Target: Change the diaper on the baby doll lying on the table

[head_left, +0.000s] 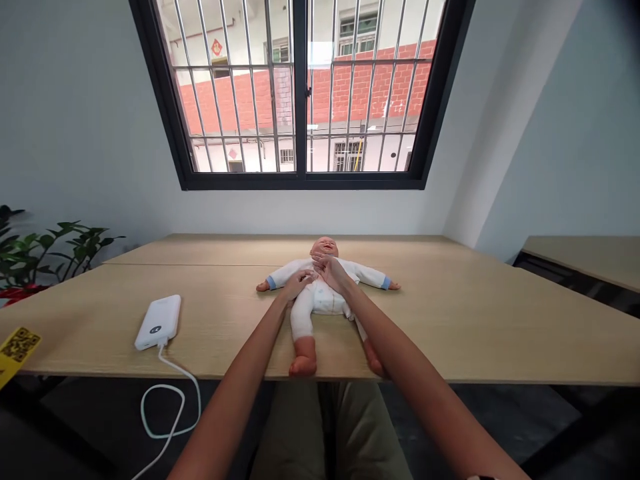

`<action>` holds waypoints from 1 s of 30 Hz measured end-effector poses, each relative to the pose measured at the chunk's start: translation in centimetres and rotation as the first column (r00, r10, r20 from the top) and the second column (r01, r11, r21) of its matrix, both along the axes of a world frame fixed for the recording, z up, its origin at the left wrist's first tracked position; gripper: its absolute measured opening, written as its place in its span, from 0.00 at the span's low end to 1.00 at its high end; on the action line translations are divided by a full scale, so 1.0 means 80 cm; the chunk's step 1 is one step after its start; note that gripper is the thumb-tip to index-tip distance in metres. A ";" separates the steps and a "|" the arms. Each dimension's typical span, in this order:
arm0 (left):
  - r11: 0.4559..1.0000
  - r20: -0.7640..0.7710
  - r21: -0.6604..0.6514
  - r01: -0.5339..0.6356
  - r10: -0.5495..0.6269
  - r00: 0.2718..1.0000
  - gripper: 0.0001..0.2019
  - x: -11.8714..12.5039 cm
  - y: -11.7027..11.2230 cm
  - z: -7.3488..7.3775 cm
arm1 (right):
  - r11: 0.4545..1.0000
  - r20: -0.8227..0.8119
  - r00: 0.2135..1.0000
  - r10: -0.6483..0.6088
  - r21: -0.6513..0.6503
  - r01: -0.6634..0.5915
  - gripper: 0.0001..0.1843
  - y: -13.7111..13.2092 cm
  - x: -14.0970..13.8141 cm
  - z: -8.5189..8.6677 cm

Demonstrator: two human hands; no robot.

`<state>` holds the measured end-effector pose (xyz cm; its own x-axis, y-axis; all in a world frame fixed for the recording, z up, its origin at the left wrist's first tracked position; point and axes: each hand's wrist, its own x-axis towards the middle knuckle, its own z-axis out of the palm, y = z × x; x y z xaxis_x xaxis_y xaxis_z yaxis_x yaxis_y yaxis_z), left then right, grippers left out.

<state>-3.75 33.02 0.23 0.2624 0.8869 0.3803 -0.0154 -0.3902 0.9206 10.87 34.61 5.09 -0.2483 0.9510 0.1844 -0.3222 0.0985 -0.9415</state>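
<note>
A baby doll point(324, 247) lies on its back on the table, head toward the window, arms spread wide and bare feet toward me. It wears a white romper point(327, 300) with blue cuffs. My left hand point(299, 283) is at the left side of the doll's chest, its fingers closed on the romper's front. Just below the chin, my right hand point(331, 271) has bent fingers gripping the romper near the neckline. A little pinkish chest shows between the two hands. My right forearm covers part of the doll's leg on the right.
A white power bank point(159, 322) lies left on the wooden table point(475, 313), its white cable point(193, 380) hanging over the front edge. A yellow tag with a code point(19, 348) is at far left, near a leafy plant point(65, 248). Behind stands a barred window point(300, 87).
</note>
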 end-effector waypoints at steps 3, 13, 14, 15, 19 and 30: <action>1.000 -0.042 0.002 -0.003 0.003 0.999 0.15 0.000 0.000 0.009 | 0.996 -0.106 0.994 -0.032 -0.088 0.023 0.12 0.005 0.000 -0.001; 0.998 -0.178 0.009 0.067 -0.065 0.982 0.10 0.006 -0.007 0.040 | 0.987 -0.166 0.983 -0.073 -0.153 0.047 0.08 0.001 -0.004 0.000; 0.998 -0.183 0.010 0.066 -0.063 0.981 0.10 0.006 -0.006 0.041 | 0.987 -0.162 0.984 -0.073 -0.150 0.048 0.08 -0.001 -0.003 0.001; 0.998 -0.185 0.013 0.058 -0.055 0.981 0.10 0.005 -0.004 0.041 | 0.988 -0.156 0.985 -0.073 -0.146 0.050 0.08 -0.002 -0.003 0.002; 1.000 -0.160 0.016 -0.005 0.007 0.987 0.12 0.004 0.000 0.036 | 0.991 -0.140 0.987 -0.077 -0.122 0.060 0.08 -0.007 0.000 0.006; 0.998 -0.079 -0.058 -0.013 0.008 0.997 0.12 -0.001 -0.016 0.019 | 0.988 -0.169 0.979 -0.111 -0.129 0.089 0.04 -0.011 0.000 0.006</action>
